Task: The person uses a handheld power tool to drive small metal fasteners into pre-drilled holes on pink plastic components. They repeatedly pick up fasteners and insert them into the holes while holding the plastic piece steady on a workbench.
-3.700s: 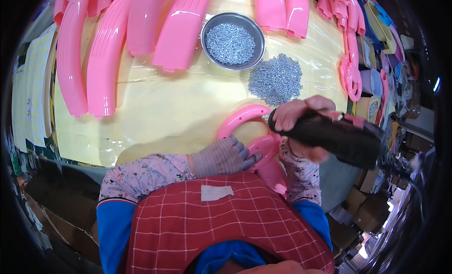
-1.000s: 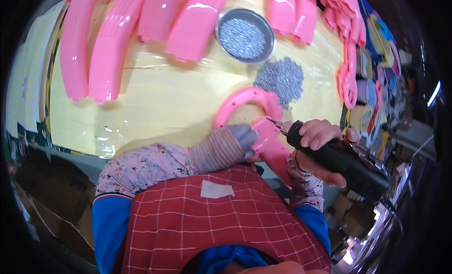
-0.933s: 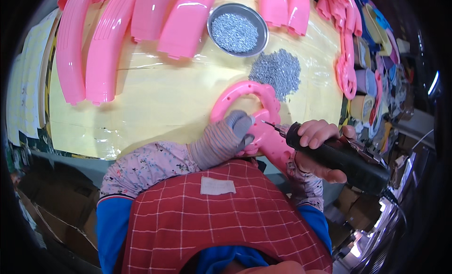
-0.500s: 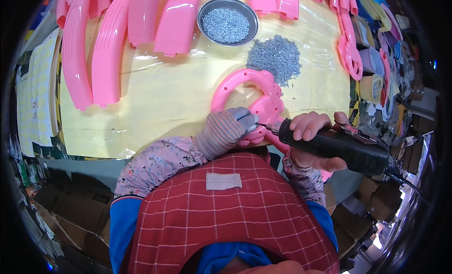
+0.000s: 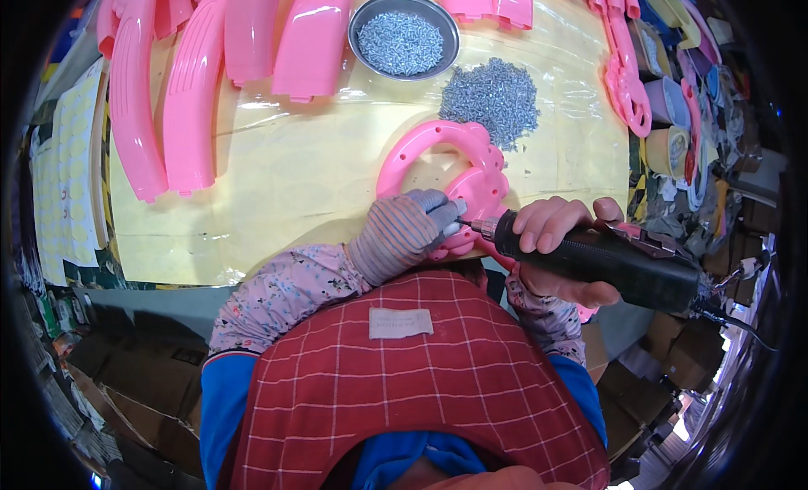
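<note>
A black corded electric screwdriver (image 5: 602,258) lies in my bare right hand (image 5: 560,237), which is wrapped round its body. The bit points left at a pink plastic part (image 5: 475,187) with an open ring and a scalloped edge dotted with small holes. My left hand (image 5: 404,233), in a striped grey glove, rests on that part with its fingers closed at the bit's tip. What the fingertips pinch there is too small to make out. Just beyond the part lies a loose pile of small silvery screws (image 5: 492,100).
A round metal bowl (image 5: 450,48) of screws stands at the far side of the yellow-covered table (image 5: 278,170). Long curved pink pieces (image 5: 189,111) lie at the far left, and more pink parts (image 5: 623,77) at the far right. Small tubs (image 5: 667,151) line the right edge. The screwdriver's cable (image 5: 741,323) trails right.
Both hands and the pink part stay nearly in place, with the screwdriver's bit still at the left fingertips. The view has shifted slightly.
</note>
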Demonstrator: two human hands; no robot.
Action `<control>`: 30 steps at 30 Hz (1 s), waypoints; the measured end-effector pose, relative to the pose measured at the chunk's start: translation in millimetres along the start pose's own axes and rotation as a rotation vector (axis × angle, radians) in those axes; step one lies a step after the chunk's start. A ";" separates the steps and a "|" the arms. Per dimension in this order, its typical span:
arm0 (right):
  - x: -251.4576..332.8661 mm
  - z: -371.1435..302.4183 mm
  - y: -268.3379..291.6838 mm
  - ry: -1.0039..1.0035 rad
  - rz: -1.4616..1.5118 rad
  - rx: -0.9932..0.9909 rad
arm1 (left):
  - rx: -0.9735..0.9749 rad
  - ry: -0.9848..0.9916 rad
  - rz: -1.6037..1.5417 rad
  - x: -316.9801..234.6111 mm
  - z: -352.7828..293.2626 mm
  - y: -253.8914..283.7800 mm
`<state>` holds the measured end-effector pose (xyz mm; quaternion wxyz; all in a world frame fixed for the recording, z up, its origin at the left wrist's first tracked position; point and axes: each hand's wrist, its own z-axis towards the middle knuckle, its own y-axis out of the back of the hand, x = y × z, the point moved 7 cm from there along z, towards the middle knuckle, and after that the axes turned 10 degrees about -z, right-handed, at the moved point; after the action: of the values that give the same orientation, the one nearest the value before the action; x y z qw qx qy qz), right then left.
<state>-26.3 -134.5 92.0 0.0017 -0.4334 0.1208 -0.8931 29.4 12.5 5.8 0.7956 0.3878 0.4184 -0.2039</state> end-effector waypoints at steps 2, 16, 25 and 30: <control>1.0 1.2 -0.7 0.019 0.002 0.006 | 0.004 -0.001 -0.001 0.0 0.2 1.1; -2.8 0.2 -2.5 0.077 0.021 -0.015 | 0.014 0.002 -0.007 5.1 -4.9 -3.3; 1.1 4.8 2.6 0.032 -0.150 -0.005 | 0.293 -0.041 0.027 6.3 -8.3 -10.6; -12.9 5.9 -0.1 -0.114 -0.374 -0.038 | 0.362 -0.097 0.257 5.9 -20.1 -17.1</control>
<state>-13.7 -134.3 85.5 -0.1657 -0.4980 0.0546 -0.8494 11.4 17.8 -13.7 0.7517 0.5639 0.2836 -0.1911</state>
